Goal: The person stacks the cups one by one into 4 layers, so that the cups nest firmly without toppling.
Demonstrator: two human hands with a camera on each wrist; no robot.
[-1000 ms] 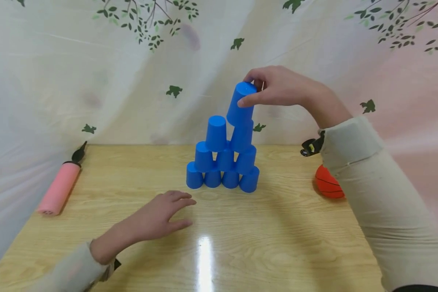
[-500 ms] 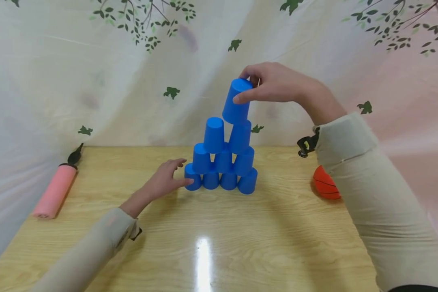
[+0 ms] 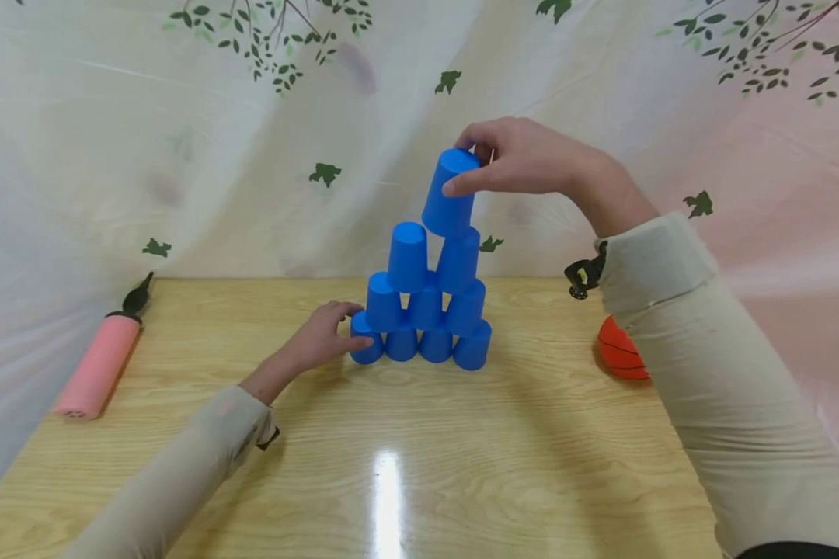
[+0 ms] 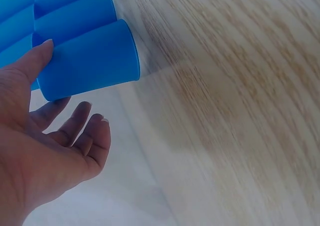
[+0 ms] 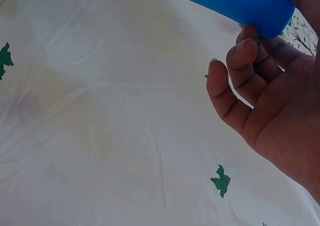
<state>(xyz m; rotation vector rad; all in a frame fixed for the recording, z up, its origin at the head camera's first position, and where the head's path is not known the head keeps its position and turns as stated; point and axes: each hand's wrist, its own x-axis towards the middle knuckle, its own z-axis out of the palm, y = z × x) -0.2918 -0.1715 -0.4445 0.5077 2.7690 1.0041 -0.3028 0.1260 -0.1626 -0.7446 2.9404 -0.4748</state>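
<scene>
Upside-down blue cups stand stacked in a stepped tower, with several in the bottom row, fewer above and two in the third row. My right hand [image 3: 541, 159] pinches the topmost cup [image 3: 450, 208] near its base, thumb in front and fingers behind. That cup leans slightly, its rim close over the third-row cups [image 3: 408, 258]. Low on the left, my left hand [image 3: 315, 339] has thumb and index finger around the end cup [image 4: 95, 61] of the bottom row; its other fingers curl loosely beside it.
A pink hand pump [image 3: 101, 365] with a black nozzle lies at the left of the wooden table [image 3: 461, 466]. A small red ball [image 3: 621, 351] with black lines sits at the right, partly behind the right sleeve. A leaf-printed cloth [image 3: 252, 155] hangs behind.
My left hand has moved forward from the table's middle to the bottom-left cup and taken it between thumb and finger. My right hand, still holding the top cup, has shifted slightly left.
</scene>
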